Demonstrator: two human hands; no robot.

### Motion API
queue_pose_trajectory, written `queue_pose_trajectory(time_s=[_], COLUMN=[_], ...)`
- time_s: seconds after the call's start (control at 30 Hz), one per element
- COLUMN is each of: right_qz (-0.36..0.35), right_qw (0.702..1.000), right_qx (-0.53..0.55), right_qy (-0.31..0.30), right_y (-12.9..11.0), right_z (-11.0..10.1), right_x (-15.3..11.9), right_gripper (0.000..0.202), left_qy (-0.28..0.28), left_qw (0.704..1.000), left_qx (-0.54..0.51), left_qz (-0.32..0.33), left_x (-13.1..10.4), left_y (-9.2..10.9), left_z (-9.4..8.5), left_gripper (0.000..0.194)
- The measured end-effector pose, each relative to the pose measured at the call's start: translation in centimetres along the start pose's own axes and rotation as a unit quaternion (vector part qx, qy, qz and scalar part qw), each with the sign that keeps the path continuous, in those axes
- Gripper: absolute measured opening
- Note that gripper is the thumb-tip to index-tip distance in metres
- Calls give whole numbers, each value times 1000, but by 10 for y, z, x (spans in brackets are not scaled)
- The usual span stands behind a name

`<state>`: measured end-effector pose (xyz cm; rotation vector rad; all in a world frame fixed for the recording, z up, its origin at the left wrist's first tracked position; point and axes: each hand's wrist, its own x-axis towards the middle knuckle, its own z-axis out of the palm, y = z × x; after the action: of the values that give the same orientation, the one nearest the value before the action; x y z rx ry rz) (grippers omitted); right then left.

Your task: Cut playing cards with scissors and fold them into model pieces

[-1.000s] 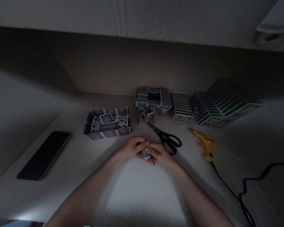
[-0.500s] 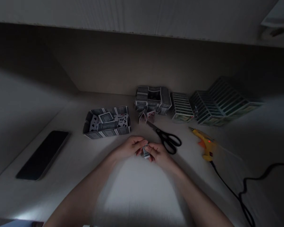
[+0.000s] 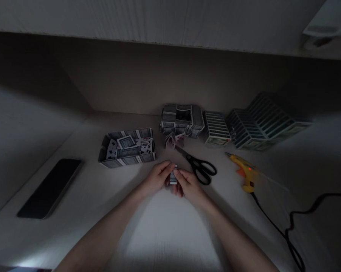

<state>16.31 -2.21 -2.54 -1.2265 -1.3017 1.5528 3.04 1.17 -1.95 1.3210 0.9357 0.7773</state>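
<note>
Between my two hands is a small folded piece of playing card (image 3: 173,179), its patterned back facing up and a white edge at the near end. My left hand (image 3: 160,175) pinches it from the left, thumb near its top. On the other side my right hand (image 3: 187,184) grips it, with the thumb lying across its face and the fingers curled beneath. Just beyond my right hand lie black-handled scissors (image 3: 201,167). Folded card pieces (image 3: 174,140) with red marks stand by the blades' tips.
A card-built tray (image 3: 127,161) holding loose playing cards sits left of centre. At far left lies a dark phone (image 3: 50,189). Along the back stand a card-made model (image 3: 182,118) and striped stepped structures (image 3: 254,126). A yellow glue gun (image 3: 246,173) with a black cord (image 3: 290,219) rests right.
The folded card piece has turned from a slant to nearly upright in my hands, and more of its patterned face shows. The whole view has shifted slightly.
</note>
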Motion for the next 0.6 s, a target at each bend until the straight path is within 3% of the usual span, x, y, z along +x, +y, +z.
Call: queue_pose_trajectory(time_s=[0.2, 0.3, 0.6], right_qz=[-28, -25, -49], right_qw=[999, 999, 996], right_qx=[-15, -19, -52], right_qy=[38, 29, 56], right_y=[1, -2, 0], right_z=[-6, -10, -6], right_x=[4, 4, 3], right_gripper=[35, 32, 35], left_qy=[22, 24, 41], left_qw=[999, 997, 998], left_qx=[48, 68, 41], left_qz=[12, 22, 18], left_x=[2, 2, -1], left_y=[3, 4, 3], left_z=[-3, -2, 7], left_gripper=[36, 37, 39])
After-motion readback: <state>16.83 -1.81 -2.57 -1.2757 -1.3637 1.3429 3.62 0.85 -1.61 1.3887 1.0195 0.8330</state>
